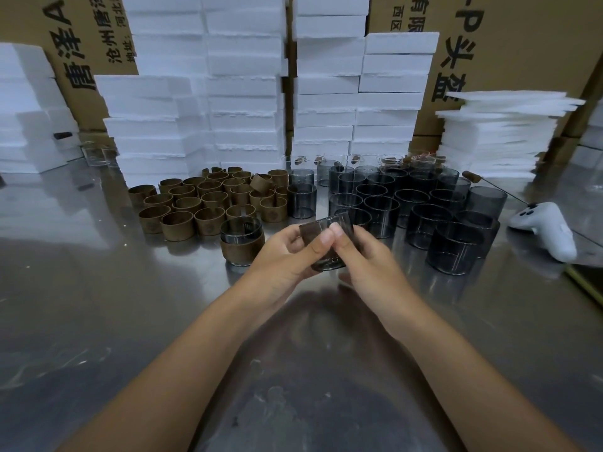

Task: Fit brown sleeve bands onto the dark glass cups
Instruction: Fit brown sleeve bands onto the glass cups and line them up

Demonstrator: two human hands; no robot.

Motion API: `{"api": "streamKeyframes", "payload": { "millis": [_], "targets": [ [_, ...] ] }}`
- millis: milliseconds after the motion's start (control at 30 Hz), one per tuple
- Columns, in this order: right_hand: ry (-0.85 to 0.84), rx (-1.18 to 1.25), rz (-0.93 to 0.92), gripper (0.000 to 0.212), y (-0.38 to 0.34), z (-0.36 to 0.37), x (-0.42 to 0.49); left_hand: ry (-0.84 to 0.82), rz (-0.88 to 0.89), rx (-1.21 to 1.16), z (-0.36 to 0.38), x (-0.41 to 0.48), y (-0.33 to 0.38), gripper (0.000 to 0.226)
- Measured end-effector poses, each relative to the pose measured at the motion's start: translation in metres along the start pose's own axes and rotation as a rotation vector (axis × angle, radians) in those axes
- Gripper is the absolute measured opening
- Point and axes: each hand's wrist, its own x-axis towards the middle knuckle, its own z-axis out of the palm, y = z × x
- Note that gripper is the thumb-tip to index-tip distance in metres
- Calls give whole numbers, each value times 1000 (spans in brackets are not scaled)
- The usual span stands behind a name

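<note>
A dark glass cup is held tilted just above the middle of the desk, gripped between the left hand and the right hand. Fingers are curled round its sides and both thumbs are pressed on its upper wall, probably so that a sleeve can be pushed down evenly. A band seems to be wrapped round its upper part, though this cannot be told for certain through the dark tint. The loose brown sleeve bands are massed to the left and the unsleeved dark cups to the right, apparently so that each supply can be reached by the nearer hand. One finished cup, its band seated low, is set apart at the front, just beside the bands. White foam slabs are stacked behind, likely for packing. A white controller lies at the right edge.
</note>
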Motion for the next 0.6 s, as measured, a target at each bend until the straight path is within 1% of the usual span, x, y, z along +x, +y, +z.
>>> {"api": "streamKeyframes", "payload": {
  "millis": [100, 267, 367, 433, 567, 600],
  "targets": [
    [-15, 24, 6, 38, 1, 1, 0, 27, 8, 0, -2, 3, -3, 52],
    [-9, 107, 53, 41, -2, -2, -1, 0, 0, -89, -4, 2, -3, 41],
    [-8, 128, 110, 49, -4, -5, -2, 14, -30, -105, -3, 2, -2, 48],
    [-18, 147, 153, 51, -5, -6, -2, 23, -39, -109, -4, 3, -1, 49],
    [-2, 227, 217, 42, -6, -10, 1, 1, -52, -126, -7, 3, 1, 48],
    [4, 251, 223, 42, -6, -10, 1, -15, -52, -140, -7, 3, 2, 44]
  ]
}}
